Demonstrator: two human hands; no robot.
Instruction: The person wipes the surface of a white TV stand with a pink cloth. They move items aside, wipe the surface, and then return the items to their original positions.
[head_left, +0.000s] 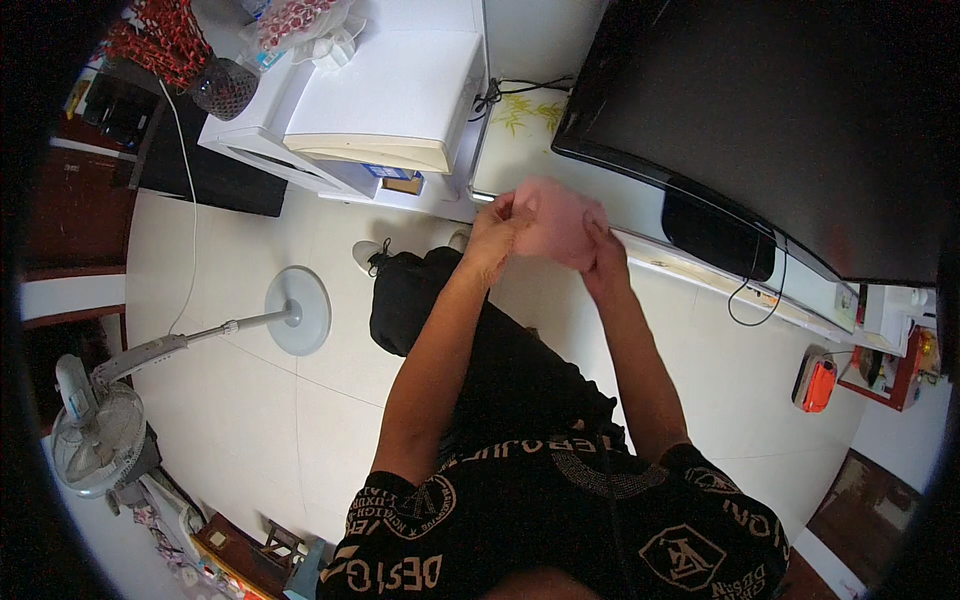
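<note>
A pink cloth, slightly blurred, is stretched between my two hands in front of a white TV stand. My left hand pinches the cloth's left edge. At its right edge, my right hand grips it, with some fingers hidden behind the fabric. Just right of the cloth, a large black television stands on the glass-topped stand.
A white cabinet adjoins the stand on the left, near a dark glass vase of red stems. A standing fan with a round base is at left. Black cables hang below the television. An orange-and-black bag lies right.
</note>
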